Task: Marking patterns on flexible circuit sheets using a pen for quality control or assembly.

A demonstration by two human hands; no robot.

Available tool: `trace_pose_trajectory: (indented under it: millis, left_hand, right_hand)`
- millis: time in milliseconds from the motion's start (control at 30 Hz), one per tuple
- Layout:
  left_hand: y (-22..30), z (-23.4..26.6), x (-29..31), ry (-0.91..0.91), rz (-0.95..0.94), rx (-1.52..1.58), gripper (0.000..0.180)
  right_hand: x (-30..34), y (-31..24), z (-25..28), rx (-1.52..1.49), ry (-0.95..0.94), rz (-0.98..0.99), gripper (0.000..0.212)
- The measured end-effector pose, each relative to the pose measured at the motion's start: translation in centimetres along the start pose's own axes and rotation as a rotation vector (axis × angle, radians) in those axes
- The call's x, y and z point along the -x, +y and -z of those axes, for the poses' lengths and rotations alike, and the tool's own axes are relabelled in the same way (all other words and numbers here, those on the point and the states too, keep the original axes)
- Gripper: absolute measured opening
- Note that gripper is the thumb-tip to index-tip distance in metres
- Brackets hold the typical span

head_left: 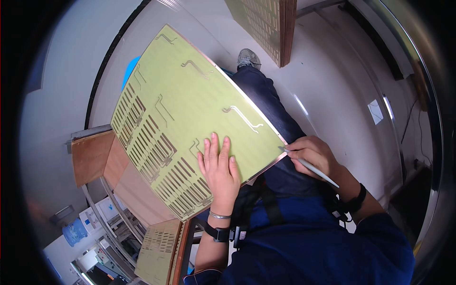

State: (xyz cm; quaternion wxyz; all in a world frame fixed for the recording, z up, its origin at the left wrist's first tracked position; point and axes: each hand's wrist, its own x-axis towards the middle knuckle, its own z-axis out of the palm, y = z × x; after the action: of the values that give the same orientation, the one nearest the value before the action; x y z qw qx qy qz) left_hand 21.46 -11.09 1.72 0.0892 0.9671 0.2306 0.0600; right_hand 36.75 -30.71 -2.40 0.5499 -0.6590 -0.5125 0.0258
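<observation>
Pale floor (332,85), green board (183,102) beneath left hand (219,173), beside right hand (317,154)

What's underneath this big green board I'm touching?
Showing past the edges of the green board: your dark trouser leg, a sliver of something blue, and brown panels. What lies beneath its middle is covered, so I can't tell what supports it.

Bright | glare on floor (332,109) | rim dark, bent | lower-left perhaps soft

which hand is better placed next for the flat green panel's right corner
Probably the right hand, holding a slim grey tool at that corner; the left hand rests farther along the panel.
</observation>
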Motion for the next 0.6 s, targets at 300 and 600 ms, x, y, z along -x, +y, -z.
trace_pose_trajectory:
  millis: [300, 600]
  left_hand:
    - [-0.1, -0.2, -0.3, -0.011, 0.027, 0.021, 0.044]
    - [-1.5, 1.2, 0.0, 0.008, 0.063, 0.357, 0.037]
  right_hand:
    - [-1.9, -0.2, 0.3, 0.117, -0.057, 0.004, 0.022]
    - [-4.1, 1.0, -0.9, 0.027, -0.115, -0.059, 0.021]
